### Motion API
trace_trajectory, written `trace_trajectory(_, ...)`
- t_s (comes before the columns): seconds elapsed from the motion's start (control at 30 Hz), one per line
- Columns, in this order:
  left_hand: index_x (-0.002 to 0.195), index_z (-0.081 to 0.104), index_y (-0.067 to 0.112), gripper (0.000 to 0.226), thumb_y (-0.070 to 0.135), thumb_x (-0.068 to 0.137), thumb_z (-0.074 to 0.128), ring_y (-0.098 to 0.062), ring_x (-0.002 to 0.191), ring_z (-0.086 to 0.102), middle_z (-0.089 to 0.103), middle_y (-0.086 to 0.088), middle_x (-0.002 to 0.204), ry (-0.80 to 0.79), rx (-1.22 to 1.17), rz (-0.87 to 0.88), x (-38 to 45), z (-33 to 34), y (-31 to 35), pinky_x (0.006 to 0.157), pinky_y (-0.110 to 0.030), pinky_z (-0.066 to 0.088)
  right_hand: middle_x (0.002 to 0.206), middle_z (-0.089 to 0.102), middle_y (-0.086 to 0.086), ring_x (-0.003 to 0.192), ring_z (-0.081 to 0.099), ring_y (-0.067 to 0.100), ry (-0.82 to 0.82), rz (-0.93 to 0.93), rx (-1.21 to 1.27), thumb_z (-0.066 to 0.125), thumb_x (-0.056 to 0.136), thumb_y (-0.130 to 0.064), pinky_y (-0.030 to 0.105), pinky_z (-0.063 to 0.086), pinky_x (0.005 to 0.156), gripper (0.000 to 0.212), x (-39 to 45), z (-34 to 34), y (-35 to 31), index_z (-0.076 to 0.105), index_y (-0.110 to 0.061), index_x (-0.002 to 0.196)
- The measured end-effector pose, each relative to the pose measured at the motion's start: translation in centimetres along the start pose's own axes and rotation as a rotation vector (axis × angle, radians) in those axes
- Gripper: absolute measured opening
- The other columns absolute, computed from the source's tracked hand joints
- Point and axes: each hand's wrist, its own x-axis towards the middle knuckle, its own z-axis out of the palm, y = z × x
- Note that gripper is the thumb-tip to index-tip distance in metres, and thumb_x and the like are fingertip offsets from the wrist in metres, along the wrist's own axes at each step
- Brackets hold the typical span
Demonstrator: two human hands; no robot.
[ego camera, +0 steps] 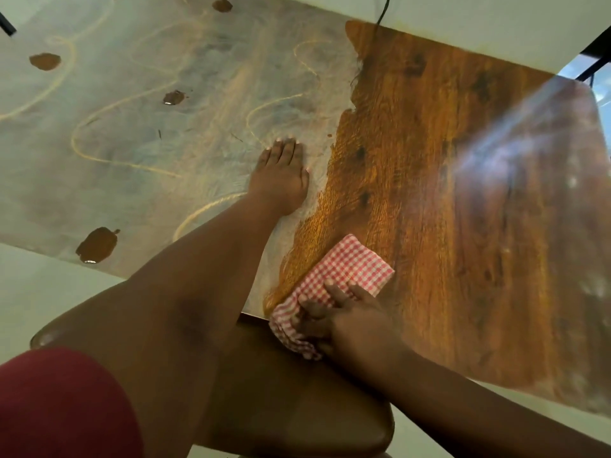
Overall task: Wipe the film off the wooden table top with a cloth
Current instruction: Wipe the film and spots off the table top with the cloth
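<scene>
The wooden desk (429, 160) fills most of the view. Its right part is already bare, shiny wood, and the grey film (148, 110) covers the whole part to the left of the left-hand fingers and beyond them. A few small brown gaps (97, 246) and thin curved lines show in the film. The border between film and clean wood runs from the far edge down to the near edge, just right of the left-hand fingers.

Under the arms there is a brown chair seat (297, 391), and a dark red sleeve (59, 408) is at the lower left.

The left hand (281, 173) lies flat on the film, its fingers straight and pressed together. The right hand (347, 322) grips the red checked cloth (347, 269) at the near desk edge; its fingers are curled into the bunched end, and the flat folded end lies on the wood just beyond them.

I think the risk is this: the left hand leans on wet film, so it may slip or leave a print. Also the bunched end hangs off the edge, so the cloth may push film over the edge onto the seat.
</scene>
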Motion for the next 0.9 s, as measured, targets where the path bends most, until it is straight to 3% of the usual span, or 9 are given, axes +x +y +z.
trace_trajectory(0.2, 0.152, 0.005, 0.009, 0.059, 0.037, 0.102, 0.016, -0.025, 0.148, -0.002, 0.002, -0.010, 0.161, 0.002, 0.000, -0.007, 0.0, 0.0, 0.0, 0.119, -0.039, 0.000, 0.153, 0.020, -0.024, 0.145, 0.012, 0.018, -0.075, 0.164, 0.089, 0.036, 0.099, -0.044, 0.036, 0.013, 0.114, 0.038, -5.3, 0.1, 4.9, 0.040, -0.051, 0.136)
trace_trajectory(0.43, 0.152, 0.004, 0.009, 0.060, 0.039, 0.102, 0.015, -0.025, 0.147, -0.002, 0.002, -0.010, 0.161, 0.011, 0.004, -0.011, 0.2, 0.5, -0.1, 0.119, -0.039, 0.000, 0.153, 0.016, -0.024, 0.146, 0.008, 0.018, -0.067, 0.225, 0.058, 0.029, 0.099, -0.048, 0.038, 0.007, 0.115, 0.039, -6.4, 0.9, 5.8, 0.035, -0.055, 0.137)
trace_trajectory(0.57, 0.152, 0.005, 0.009, 0.060, 0.040, 0.102, 0.015, -0.025, 0.147, -0.001, 0.004, -0.010, 0.161, 0.017, 0.004, -0.020, 0.3, 0.7, -0.1, 0.118, -0.039, 0.000, 0.150, 0.033, -0.020, 0.142, 0.024, 0.026, 0.058, 0.125, 0.049, 0.042, 0.094, -0.049, 0.047, 0.015, 0.107, 0.037, -2.0, -0.7, 3.0, 0.048, -0.049, 0.130)
trace_trajectory(0.73, 0.152, 0.005, 0.011, 0.059, 0.040, 0.102, 0.014, -0.023, 0.148, -0.002, 0.003, -0.008, 0.161, 0.010, -0.016, -0.028, 0.4, 0.6, -0.1, 0.118, -0.038, -0.001, 0.154, 0.028, -0.013, 0.144, 0.012, 0.035, 0.057, -0.066, -0.016, 0.044, 0.095, -0.044, 0.060, 0.005, 0.107, 0.043, 5.0, -1.3, -2.7, 0.041, -0.044, 0.138)
trace_trajectory(0.9, 0.152, 0.004, 0.010, 0.059, 0.039, 0.102, 0.015, -0.024, 0.148, -0.002, 0.003, -0.008, 0.161, 0.014, -0.028, -0.017, 0.4, 0.8, -0.2, 0.118, -0.038, 0.000, 0.146, 0.040, -0.016, 0.142, 0.021, 0.028, 0.093, -0.122, 0.089, 0.051, 0.091, -0.033, 0.055, 0.005, 0.111, 0.042, 2.1, -0.2, -0.6, 0.050, -0.042, 0.132)
